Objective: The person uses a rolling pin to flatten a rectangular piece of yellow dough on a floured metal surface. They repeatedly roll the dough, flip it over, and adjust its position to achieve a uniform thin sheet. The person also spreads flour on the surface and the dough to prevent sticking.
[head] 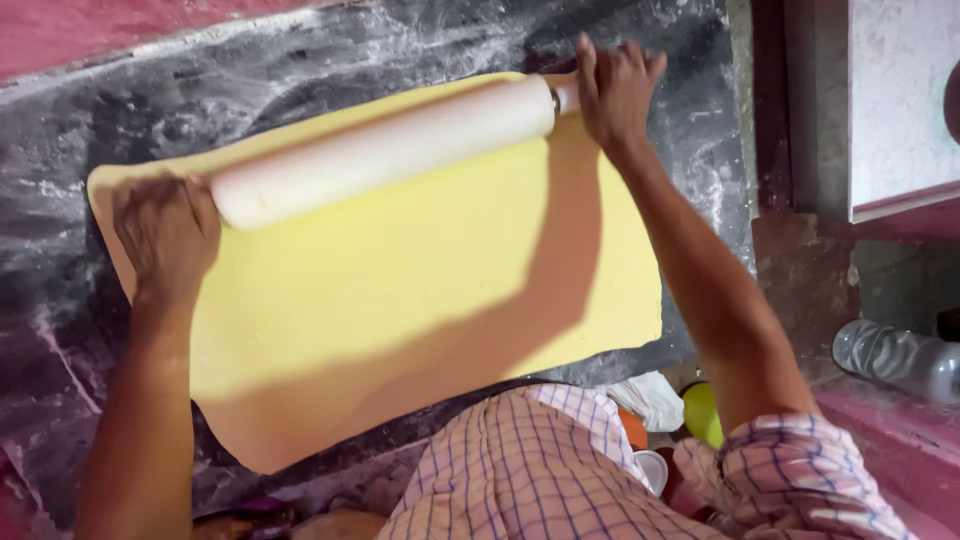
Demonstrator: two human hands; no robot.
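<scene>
Lying slantwise across the yellow dough sheet [400, 290], the rolling pin [385, 150] has both hands' fingers clamped on its ends.

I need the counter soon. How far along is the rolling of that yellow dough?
Mostly done: the yellow dough sheet already lies wide, flat and smooth on the floured dark counter. In hand: the left hand and right hand grip the white rolling pin at the sheet's far edge. Left: perhaps only evening out; thickness cannot be judged.
</scene>
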